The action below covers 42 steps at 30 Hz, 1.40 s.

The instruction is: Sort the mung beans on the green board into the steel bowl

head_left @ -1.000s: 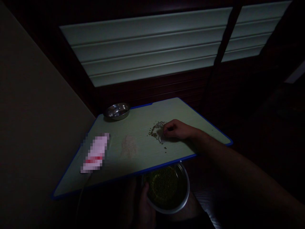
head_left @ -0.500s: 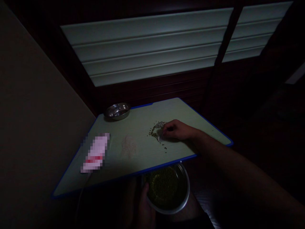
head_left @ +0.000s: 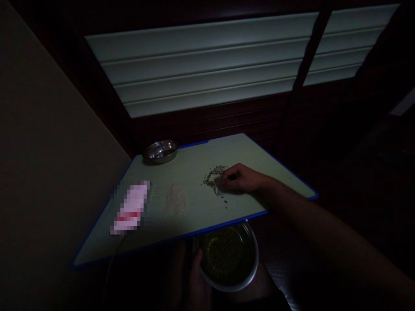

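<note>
On the table [head_left: 191, 172], the right hand [head_left: 240, 178] is pinching a small pale piece [head_left: 218, 189] beside scattered seeds [head_left: 219, 169]. Below the table's near edge, the left hand [head_left: 198, 278] grips a bowl [head_left: 231, 287] of grains [head_left: 224, 252]. A dish [head_left: 161, 152] stands at the table's far left corner.

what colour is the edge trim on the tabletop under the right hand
Blue; the edge trim shows best in the head view.
</note>
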{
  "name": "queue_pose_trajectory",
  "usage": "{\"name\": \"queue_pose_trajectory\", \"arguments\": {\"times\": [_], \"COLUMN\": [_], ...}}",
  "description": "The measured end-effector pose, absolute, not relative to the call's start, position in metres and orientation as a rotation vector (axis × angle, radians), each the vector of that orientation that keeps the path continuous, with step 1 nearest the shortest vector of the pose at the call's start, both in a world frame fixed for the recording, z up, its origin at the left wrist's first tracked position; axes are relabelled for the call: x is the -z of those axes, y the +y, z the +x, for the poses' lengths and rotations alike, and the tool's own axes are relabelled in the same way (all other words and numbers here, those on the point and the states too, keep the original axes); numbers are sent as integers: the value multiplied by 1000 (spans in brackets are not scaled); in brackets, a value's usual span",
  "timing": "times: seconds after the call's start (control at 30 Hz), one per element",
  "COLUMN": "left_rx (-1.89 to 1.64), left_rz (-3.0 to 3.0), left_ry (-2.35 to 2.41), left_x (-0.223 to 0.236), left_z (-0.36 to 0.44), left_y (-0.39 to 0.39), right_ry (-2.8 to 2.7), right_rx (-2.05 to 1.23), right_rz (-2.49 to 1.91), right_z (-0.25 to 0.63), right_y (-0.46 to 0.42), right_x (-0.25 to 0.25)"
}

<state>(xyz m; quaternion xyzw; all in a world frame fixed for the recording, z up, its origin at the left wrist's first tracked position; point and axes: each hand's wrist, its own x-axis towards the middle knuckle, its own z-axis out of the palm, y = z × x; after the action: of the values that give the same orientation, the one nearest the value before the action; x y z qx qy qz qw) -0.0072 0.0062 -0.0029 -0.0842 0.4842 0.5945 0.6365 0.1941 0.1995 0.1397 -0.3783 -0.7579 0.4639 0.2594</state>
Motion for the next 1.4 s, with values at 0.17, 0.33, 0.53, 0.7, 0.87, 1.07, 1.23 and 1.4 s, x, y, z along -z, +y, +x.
{"name": "queue_pose_trajectory", "arguments": {"times": [0.17, 0.33, 0.53, 0.7, 0.87, 1.07, 1.23, 1.4], "left_rx": [-1382, -1351, -1343, -1447, -1517, -1405, -1444, -1378], "left_rz": [-177, -207, -218, -132, -35, -204, -165, -147], "left_ry": [1096, 1056, 1080, 1110, 1131, 1095, 1106, 1108], "left_x": [-4, 1, 3, -5, -5, -5, -9, -3], "left_z": [-6, -7, -8, -4, -3, -3, -3, -3], "left_y": [6, 5, 6, 7, 6, 7, 7, 6], "right_ry": [-2023, -1991, -2023, -2005, -2004, -2018, -2027, -2065], "right_rx": [-1232, -1198, -1203, -1115, -1121, -1216, -1248, -1239], "right_rz": [-1008, -1036, -1128, -1134, -1060, -1015, -1063, -1055], "right_z": [194, 192, 193, 191, 189, 192, 195, 195], "right_y": [200, 200, 199, 201, 202, 202, 201, 200], "right_x": [-140, -140, -142, -139, -136, -139, -140, -140]}}
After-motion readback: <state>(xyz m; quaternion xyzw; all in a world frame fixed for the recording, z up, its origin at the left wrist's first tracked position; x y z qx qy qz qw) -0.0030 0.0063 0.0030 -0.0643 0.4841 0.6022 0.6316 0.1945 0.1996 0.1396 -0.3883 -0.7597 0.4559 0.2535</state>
